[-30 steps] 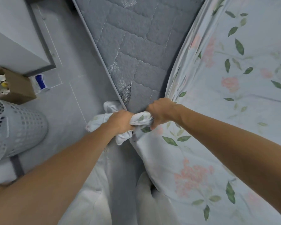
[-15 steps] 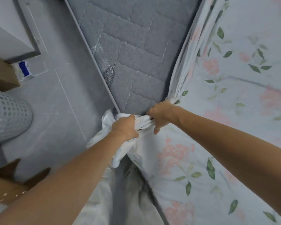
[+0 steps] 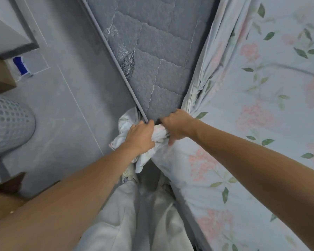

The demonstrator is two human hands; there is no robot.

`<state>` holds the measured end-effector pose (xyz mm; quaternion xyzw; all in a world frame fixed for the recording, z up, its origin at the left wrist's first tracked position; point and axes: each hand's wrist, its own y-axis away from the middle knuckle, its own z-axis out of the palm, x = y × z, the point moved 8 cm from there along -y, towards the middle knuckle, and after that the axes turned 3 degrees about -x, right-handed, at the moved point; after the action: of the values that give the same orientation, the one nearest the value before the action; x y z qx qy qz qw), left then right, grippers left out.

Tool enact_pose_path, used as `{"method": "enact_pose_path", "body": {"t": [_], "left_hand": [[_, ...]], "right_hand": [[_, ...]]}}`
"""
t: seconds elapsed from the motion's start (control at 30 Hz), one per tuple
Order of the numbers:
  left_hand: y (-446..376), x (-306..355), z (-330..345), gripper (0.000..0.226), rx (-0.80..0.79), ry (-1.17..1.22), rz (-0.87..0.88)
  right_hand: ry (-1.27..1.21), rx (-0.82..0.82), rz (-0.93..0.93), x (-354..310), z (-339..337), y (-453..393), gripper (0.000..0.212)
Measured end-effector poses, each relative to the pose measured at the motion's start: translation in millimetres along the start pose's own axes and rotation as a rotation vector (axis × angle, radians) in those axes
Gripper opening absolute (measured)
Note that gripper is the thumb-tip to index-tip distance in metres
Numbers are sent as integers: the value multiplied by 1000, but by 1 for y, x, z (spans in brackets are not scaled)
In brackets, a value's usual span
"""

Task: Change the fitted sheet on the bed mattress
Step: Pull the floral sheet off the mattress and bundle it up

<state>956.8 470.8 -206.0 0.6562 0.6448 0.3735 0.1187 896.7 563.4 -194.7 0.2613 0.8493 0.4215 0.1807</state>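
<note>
Left hand (image 3: 140, 136): my fingers curl round the bunched corner of the fitted sheet (image 3: 261, 109), just beside the mattress's corner.
Right hand (image 3: 176, 126): gripping the same bunch from the other side, thumb pointing down, nearly touching my left.
Mattress (image 3: 152, 51): grey quilted side bare above my hands.
Sheet: floral, spread over the top to my right.
Far left: perforated basket (image 3: 9, 127) on the floor.

Fingertips of left hand (image 3: 140, 135) buried in bunched fitted sheet (image 3: 257, 113); laundry basket (image 3: 9, 124) cut off by left edge.
</note>
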Motion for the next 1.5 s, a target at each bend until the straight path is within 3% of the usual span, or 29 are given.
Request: {"method": "enact_pose_path", "body": {"t": [0.1, 0.2, 0.33, 0.47, 0.57, 0.73, 0.87, 1.0, 1.1, 1.2, 1.4, 1.5], "left_hand": [[-2, 5, 3, 38, -72, 40, -36], [-2, 14, 15, 26, -129, -32, -16], [9, 31, 28, 29, -39, -98, 13], [26, 64, 35, 22, -14, -75, 18], [34, 99, 36, 21, -63, 2, -6], [65, 184, 41, 18, -197, 167, 65], [84, 225, 55, 34, -239, 215, 102], [82, 214, 69, 56, -191, 283, 59], [76, 191, 84, 49, -110, 56, 28], [76, 156, 106, 47, -78, -79, -24], [92, 119, 135, 38, 17, -82, 4], [94, 117, 148, 38, -49, -24, 7]], "right_hand": [[50, -104, 37, 0, 10, -1, 73], [114, -92, 25, -3, 15, 4, 60], [166, 5, -6, -4, 26, 23, 61], [115, -23, 4, 7, 41, 56, 54], [45, 3, 45, 25, 53, 90, 55], [-46, -16, 50, 56, 81, 167, 73], [-96, -89, 52, 64, 110, 217, 68], [-102, -58, 92, 62, 131, 216, 66], [-42, -2, 99, 52, 139, 195, 67], [33, 76, 32, 24, 146, 166, 82], [31, 121, -35, -24, 159, 130, 81], [59, 74, -42, -28, 166, 130, 81]]}}
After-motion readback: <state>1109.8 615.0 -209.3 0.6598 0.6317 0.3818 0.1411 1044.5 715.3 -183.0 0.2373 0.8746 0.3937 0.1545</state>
